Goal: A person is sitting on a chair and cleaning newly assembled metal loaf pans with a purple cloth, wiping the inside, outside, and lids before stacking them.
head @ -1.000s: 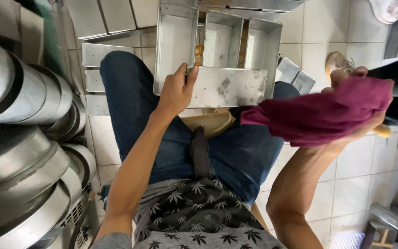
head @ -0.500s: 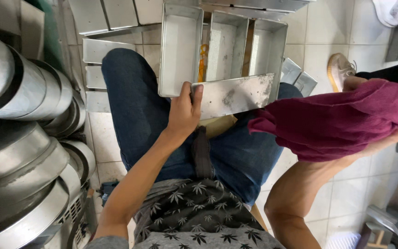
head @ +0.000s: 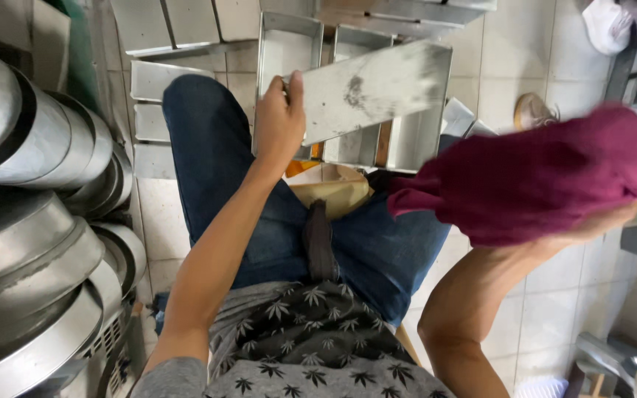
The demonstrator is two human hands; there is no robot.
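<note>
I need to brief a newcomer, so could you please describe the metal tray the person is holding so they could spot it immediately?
Above the person's jeans-clad lap, the left hand grips a set of joined rectangular metal tins. Unlike the round pans stacked to the left, it is boxy, lifted and tilted.

Dull, smudged metal baking tin [head: 377,92]; soft matt maroon cloth [head: 540,177]; glossy stacked metal pans [head: 31,191].

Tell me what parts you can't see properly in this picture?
- Right hand: head view, mostly covered by the maroon cloth it holds; fingers hidden.
- Maroon cloth: blurred, its edges smear.
- Metal tray set in the left hand: its inside faces away, and the top edge cuts off the trays behind.
- Round metal pans: cut off by the left edge.
- Shoe: partly behind the cloth.
</note>
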